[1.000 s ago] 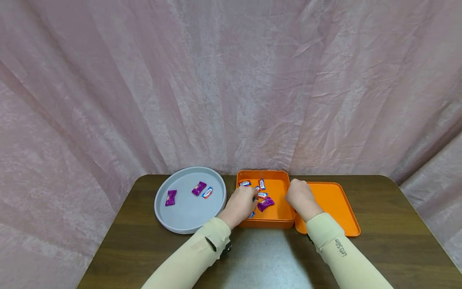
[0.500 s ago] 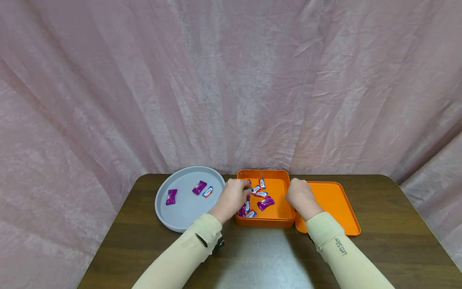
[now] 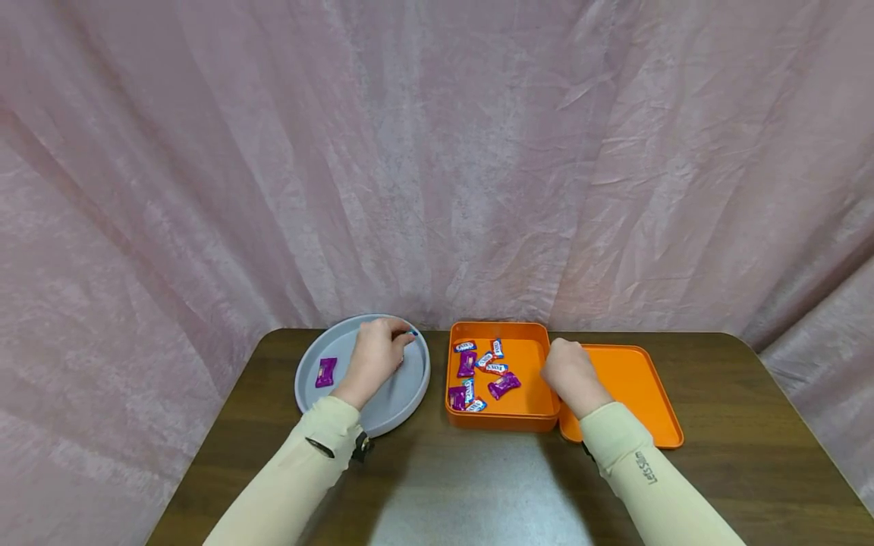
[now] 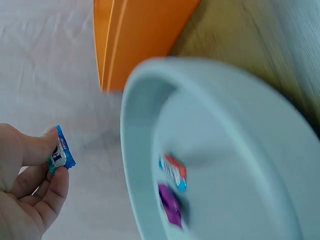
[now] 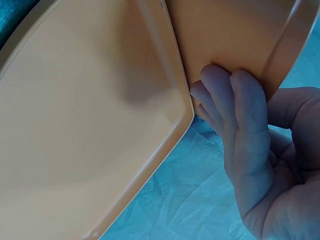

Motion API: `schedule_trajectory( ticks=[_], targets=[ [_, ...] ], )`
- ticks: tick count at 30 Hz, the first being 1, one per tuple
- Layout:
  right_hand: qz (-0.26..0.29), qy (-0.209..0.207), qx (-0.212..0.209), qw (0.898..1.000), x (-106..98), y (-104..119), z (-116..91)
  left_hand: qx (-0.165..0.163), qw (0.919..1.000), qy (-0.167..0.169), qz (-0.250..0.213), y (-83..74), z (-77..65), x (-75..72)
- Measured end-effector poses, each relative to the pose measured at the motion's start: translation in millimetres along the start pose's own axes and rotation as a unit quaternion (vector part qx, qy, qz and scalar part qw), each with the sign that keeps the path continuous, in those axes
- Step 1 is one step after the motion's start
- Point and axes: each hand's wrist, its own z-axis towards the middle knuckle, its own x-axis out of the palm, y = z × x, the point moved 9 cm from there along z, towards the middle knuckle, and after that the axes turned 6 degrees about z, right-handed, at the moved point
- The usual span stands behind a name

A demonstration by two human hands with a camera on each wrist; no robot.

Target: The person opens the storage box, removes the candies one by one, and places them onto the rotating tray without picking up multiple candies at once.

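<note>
My left hand [image 3: 377,355] is over the round grey tray [image 3: 300,390], pinching a small blue-wrapped candy [image 4: 61,152] between thumb and fingers. Inside that tray are a purple-wrapped candy [image 3: 326,372] at the left and, in the left wrist view, another purple candy [image 4: 171,206] beside a red, white and blue one [image 4: 175,171]. My right hand [image 3: 572,373] grips the right wall of the orange box [image 3: 505,423], its fingers [image 5: 247,115] against the outer side. Several purple candies [image 3: 504,385] and red, white and blue candies [image 3: 497,348] lie in the box, mostly at its left.
Right of the box, partly under my right forearm, lies a shallow orange lid [image 3: 631,387]. Everything stands on a dark wooden table [image 3: 737,425]. A pink curtain [image 3: 437,167] hangs right behind its far edge.
My left hand has lifted out of the orange box with the blue candy and moved left, over the grey tray. The right hand keeps its place on the box.
</note>
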Motion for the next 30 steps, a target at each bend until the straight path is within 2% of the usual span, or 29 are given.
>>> schedule_trajectory(
  ticks=[5, 10, 15, 23, 30],
  targets=[
    [0.002, 0.003, 0.003, 1.000, 0.9, -1.3, 0.1, -0.037, 0.9991, -0.023, -0.002, 36.7, -5.7, -19.3],
    [0.002, 0.004, 0.007, 1.000, 1.9, -3.1, 0.8, -0.072, 0.9971, -0.015, 0.020, 69.9, -13.4, -27.4],
    [0.000, 0.008, 0.011, 1.000, 1.2, -3.5, 1.7, -0.103, 0.9938, -0.003, 0.044, 94.5, -20.8, -33.4],
    [-0.003, -0.004, -0.002, 1.000, -2.0, 0.3, 0.5, -0.136, 0.9870, 0.043, 0.075, 117.8, -30.1, -27.7],
    [-0.003, -0.009, -0.003, 1.000, -1.9, -0.5, 1.0, -0.141, 0.9810, 0.105, 0.082, 120.5, -35.5, -14.5]
  ],
)
